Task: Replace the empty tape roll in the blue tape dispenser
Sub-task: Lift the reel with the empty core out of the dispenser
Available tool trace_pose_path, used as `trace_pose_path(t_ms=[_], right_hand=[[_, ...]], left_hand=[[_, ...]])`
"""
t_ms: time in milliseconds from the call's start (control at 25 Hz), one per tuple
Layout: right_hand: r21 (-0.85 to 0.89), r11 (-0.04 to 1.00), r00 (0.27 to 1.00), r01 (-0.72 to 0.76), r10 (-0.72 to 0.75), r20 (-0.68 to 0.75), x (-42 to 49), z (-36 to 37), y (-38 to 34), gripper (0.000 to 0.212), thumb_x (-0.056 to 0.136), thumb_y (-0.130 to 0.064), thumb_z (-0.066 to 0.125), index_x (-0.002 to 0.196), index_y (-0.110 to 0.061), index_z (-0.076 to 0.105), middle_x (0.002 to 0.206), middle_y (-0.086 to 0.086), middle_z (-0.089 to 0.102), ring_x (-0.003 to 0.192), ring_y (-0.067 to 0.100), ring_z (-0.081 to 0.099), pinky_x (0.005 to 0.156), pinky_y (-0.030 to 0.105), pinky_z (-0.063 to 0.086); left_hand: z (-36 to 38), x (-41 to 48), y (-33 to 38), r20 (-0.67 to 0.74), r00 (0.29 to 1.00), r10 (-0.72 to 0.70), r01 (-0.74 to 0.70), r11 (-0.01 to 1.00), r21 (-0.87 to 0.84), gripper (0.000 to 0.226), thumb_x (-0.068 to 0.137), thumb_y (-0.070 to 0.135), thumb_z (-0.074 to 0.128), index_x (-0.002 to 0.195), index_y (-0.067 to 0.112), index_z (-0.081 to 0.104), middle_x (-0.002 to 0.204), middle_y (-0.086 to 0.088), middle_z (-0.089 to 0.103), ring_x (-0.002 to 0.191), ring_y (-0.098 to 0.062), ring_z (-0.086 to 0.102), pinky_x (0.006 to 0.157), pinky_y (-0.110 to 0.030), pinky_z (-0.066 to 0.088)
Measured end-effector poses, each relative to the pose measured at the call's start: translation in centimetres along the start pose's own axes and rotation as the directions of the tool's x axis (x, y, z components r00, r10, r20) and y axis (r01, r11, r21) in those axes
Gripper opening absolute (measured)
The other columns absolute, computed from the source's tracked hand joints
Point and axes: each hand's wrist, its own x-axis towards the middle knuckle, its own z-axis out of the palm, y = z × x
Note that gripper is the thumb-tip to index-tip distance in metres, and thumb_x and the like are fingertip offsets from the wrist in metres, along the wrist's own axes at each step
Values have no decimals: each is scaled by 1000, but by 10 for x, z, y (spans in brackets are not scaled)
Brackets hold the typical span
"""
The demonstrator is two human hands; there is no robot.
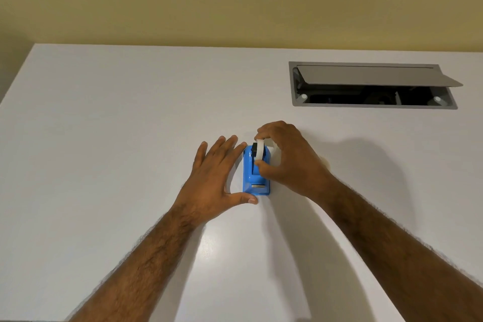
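Note:
The blue tape dispenser (254, 178) stands on the white table (104, 138), its metal cutter facing me. A white tape roll (260, 150) sits upright in the dispenser's slot on a black hub. My right hand (287, 159) pinches this roll between thumb and fingers from the right. My left hand (217, 175) lies flat against the dispenser's left side, fingers spread, thumb curled under its near end. A small pale object peeks out behind my right wrist; I cannot tell what it is.
A grey cable hatch (373, 86) with its lid tilted open is set into the table at the back right. A yellow wall rises behind the table. The table's left edge runs diagonally at the far left.

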Motion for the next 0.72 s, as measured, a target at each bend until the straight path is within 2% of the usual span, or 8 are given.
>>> trace_pose_path(t_ms=[40,120,200,280,360,440,560,720], right_hand=[[54,999,1000,-6,7,-24,-3,-6,-4,44,73,-26,76,112,-19,58,115,-3,59,99,10,54,85,26,48],[232,972,997,-44,58,-54,-15,-18,-12,41,73,-23,75,111,-21,60,105,-6,60,87,10,60,71,20,51],[380,922,995,-78,97,-31,-30,-28,-20,42,73,-21,74,113,-26,60,100,-7,63,80,11,63,63,17,52],[463,882,996,-85,93,6,-40,-30,-30,41,73,-19,73,112,-29,61,97,-4,66,76,14,64,62,20,54],[466,880,995,-92,93,22,-45,-27,-36,42,74,-15,74,112,-28,62,97,-3,65,78,15,65,63,23,55],[462,880,993,-111,115,19,-46,-22,-40,44,75,-11,75,115,-25,62,99,-4,63,82,14,66,64,24,55],[416,903,992,-108,123,-10,-44,-20,-41,44,79,-18,75,122,-23,63,101,-6,61,86,9,66,68,20,56],[362,928,994,-88,105,-27,-38,-20,-46,45,84,-29,71,127,-24,61,101,-11,61,89,2,63,70,9,51]], left_hand=[[-6,-4,4,-26,1000,-5,3,996,-90,99,77,81,55,158,34,19,170,8,14,158,-14,5,128,-40,1],[-22,-17,13,-188,980,-62,-3,945,-327,67,88,67,53,147,37,44,159,13,40,150,-11,32,122,-31,24],[-38,-26,31,-263,935,-237,22,781,-625,39,92,54,55,125,39,67,130,17,67,122,-8,63,103,-26,50],[-52,-29,53,-176,931,-319,47,583,-811,24,91,44,62,110,39,75,108,12,78,95,-13,76,84,-28,61],[-58,-29,68,-153,933,-325,49,538,-841,17,92,29,68,103,38,78,98,10,81,84,-14,78,75,-23,60],[-58,-29,74,-124,921,-369,93,518,-850,19,90,20,73,100,35,80,93,9,81,81,-13,78,77,-25,60],[-57,-26,72,-75,913,-401,147,496,-856,23,84,21,79,104,32,79,91,9,82,85,-11,79,87,-32,60],[-57,-24,75,-80,913,-399,147,507,-850,31,80,22,82,108,32,76,84,10,82,87,-5,78,86,-23,55]])
